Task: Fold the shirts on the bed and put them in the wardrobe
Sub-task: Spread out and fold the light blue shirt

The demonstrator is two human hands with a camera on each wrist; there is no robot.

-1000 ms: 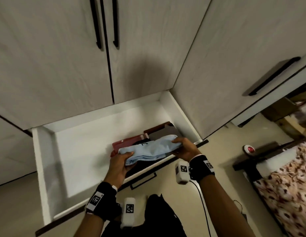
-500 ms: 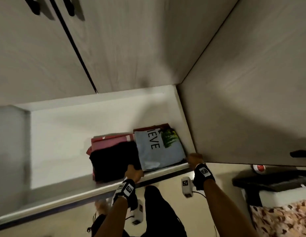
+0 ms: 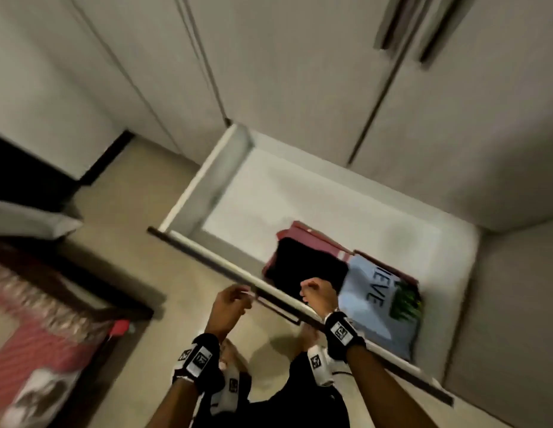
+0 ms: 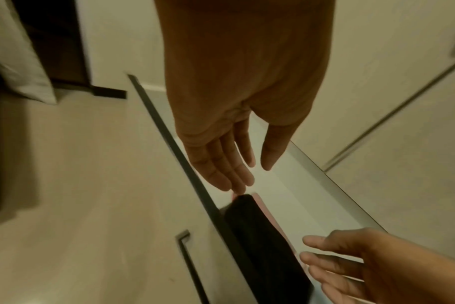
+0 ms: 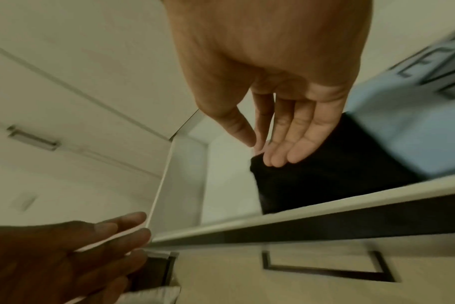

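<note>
The white wardrobe drawer [image 3: 213,180] stands pulled out. Inside lie a folded light blue shirt [image 3: 371,307] with dark lettering, a folded black shirt [image 3: 303,267] to its left, and a red shirt [image 3: 312,239] under them. My right hand [image 3: 317,293] hovers over the black shirt [image 5: 325,176] with straight fingers [image 5: 296,144] and holds nothing. My left hand [image 3: 230,304] is at the drawer's front edge [image 4: 185,164], fingers [image 4: 221,164] straight and empty. The light blue shirt [image 5: 403,127] lies free of both hands.
Closed wardrobe doors [image 3: 300,72] with dark handles [image 3: 392,23] rise behind the drawer. A bed with a patterned cover [image 3: 37,319] and a grey pillow [image 3: 28,220] stands at the left. Beige floor [image 3: 130,242] lies between bed and drawer.
Both hands let go of the light blue shirt, which now lies in the drawer beside the black one. The hands drew back to the drawer front, and my view swung left.
</note>
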